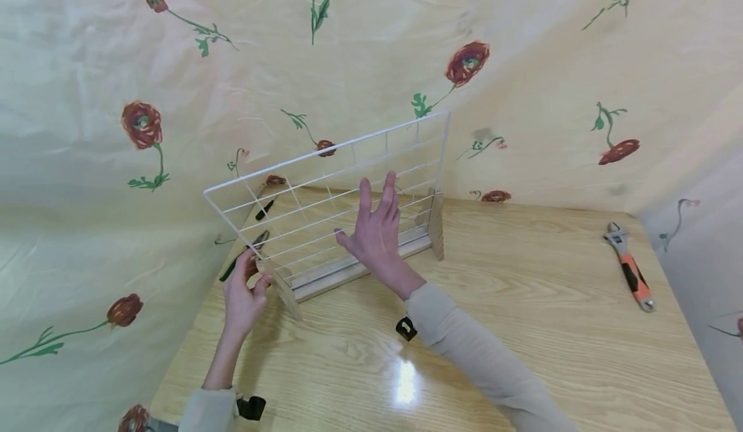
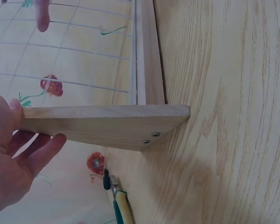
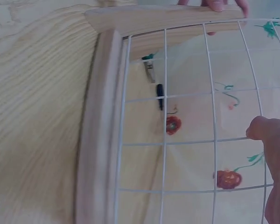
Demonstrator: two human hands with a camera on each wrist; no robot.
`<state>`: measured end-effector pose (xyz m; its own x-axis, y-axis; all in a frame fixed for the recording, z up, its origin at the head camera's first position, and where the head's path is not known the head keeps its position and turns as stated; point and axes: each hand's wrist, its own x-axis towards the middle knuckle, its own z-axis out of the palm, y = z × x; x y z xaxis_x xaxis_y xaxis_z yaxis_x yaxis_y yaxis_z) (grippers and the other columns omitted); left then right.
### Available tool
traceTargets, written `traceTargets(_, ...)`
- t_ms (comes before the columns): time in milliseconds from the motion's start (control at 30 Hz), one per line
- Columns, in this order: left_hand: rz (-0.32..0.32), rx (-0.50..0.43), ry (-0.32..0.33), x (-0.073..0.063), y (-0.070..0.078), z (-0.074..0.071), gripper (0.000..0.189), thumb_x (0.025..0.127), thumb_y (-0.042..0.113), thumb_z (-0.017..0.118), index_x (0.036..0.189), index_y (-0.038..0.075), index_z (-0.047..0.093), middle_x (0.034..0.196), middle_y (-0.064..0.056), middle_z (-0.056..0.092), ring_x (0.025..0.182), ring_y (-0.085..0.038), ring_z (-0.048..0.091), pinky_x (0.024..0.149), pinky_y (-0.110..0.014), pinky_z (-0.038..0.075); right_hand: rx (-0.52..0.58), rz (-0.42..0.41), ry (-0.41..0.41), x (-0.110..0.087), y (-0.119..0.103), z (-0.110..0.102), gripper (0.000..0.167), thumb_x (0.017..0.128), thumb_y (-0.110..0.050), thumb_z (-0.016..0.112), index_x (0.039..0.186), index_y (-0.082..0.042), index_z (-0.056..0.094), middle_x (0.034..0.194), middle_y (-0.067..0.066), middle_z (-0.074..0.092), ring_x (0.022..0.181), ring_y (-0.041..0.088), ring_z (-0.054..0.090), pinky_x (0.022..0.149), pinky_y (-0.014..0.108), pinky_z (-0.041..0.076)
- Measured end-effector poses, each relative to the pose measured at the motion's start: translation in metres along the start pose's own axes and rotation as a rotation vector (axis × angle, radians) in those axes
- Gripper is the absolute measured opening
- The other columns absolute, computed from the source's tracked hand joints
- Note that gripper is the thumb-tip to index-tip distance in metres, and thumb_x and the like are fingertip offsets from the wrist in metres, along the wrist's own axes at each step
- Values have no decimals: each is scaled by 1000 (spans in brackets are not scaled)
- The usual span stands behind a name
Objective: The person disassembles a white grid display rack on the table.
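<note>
A white wire grid (image 1: 278,166) leans upright in a wooden base, whose long bottom rail (image 3: 97,135) joins a wooden side piece at each end. My left hand (image 1: 244,296) pinches the upper end of the left side piece (image 2: 102,125), thumb on one face and fingers below; two screw heads (image 2: 155,134) show low on that piece. In front of the grid is my right hand (image 1: 376,237), its fingers spread and mostly straight. The right wrist view has its thumb (image 3: 257,128) over a wire; I cannot tell if it touches.
Behind the left side piece lie pliers (image 2: 123,205) and a small black-handled tool (image 1: 264,210). An adjustable wrench (image 1: 629,267) with orange and black grip lies at the table's right. Flowered cloth (image 1: 371,64) hangs behind the wooden table (image 1: 522,329).
</note>
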<state>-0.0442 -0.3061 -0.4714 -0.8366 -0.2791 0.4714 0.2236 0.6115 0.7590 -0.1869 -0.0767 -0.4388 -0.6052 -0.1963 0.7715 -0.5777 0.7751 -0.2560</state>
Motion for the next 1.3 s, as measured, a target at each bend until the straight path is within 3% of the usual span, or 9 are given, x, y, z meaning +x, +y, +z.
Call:
traceTargets(133, -9, -8, 6, 0, 2, 0, 60, 78, -26, 68, 131, -3, 53, 107, -31, 66, 96, -44, 65, 67, -6, 51, 16, -8, 31, 11, -2, -7, 134, 57, -42, 95, 150, -13, 4, 153, 33, -5, 126, 59, 36, 89, 65, 51)
traceTargets(233, -29, -3, 1, -1, 3, 0, 61, 78, -26, 67, 132, -4, 53, 107, -31, 65, 97, -44, 65, 67, -16, 57, 7, -12, 20, 16, -5, -12, 134, 56, -43, 96, 149, -13, 3, 152, 33, -5, 125, 59, 37, 90, 65, 51)
traceTargets(367, -37, -6, -4, -2, 6, 0, 61, 78, -26, 67, 134, -5, 51, 108, -33, 64, 98, -45, 64, 67, -16, 57, 17, 7, -21, 18, -7, -17, 135, 56, -41, 97, 148, -14, 3, 152, 32, -9, 125, 59, 36, 91, 65, 50)
traceTargets(467, -33, -11, 1, -3, 6, 1, 61, 78, -26, 68, 134, -6, 51, 109, -34, 64, 98, -45, 64, 67, -5, 50, 24, 14, -32, 21, -8, -19, 134, 55, -40, 97, 148, -14, 4, 153, 31, -9, 126, 57, 36, 89, 64, 51)
traceTargets(667, -30, -7, 7, -2, 9, 2, 61, 77, -27, 67, 133, -6, 51, 109, -33, 65, 97, -43, 64, 65, -4, 50, 10, -15, 11, 28, -10, -23, 131, 57, -40, 95, 148, -12, 5, 152, 33, -5, 123, 54, 38, 82, 58, 54)
traceTargets(933, 21, 4, 11, -1, 46, -2, 54, 76, -30, 66, 126, -15, 50, 101, -38, 63, 91, -49, 62, 65, -6, 51, 30, -34, 51, 38, -14, -29, 131, 56, -37, 95, 149, -12, 6, 151, 35, -3, 122, 54, 39, 82, 59, 54)
traceTargets(1033, 24, 4, 13, 0, 50, -3, 53, 76, -29, 67, 125, -16, 51, 100, -38, 63, 91, -49, 63, 66, -5, 51, 24, -31, 42, 42, -15, -33, 130, 57, -37, 94, 149, -12, 5, 152, 34, -4, 122, 54, 39, 81, 58, 54)
traceTargets(1300, 18, 4, 15, -1, 41, -2, 54, 76, -30, 66, 125, -16, 50, 100, -37, 62, 92, -51, 63, 67, -6, 51, 25, -19, 23, 51, -20, -41, 130, 57, -39, 94, 148, -12, 5, 153, 33, -6, 123, 53, 37, 80, 56, 54)
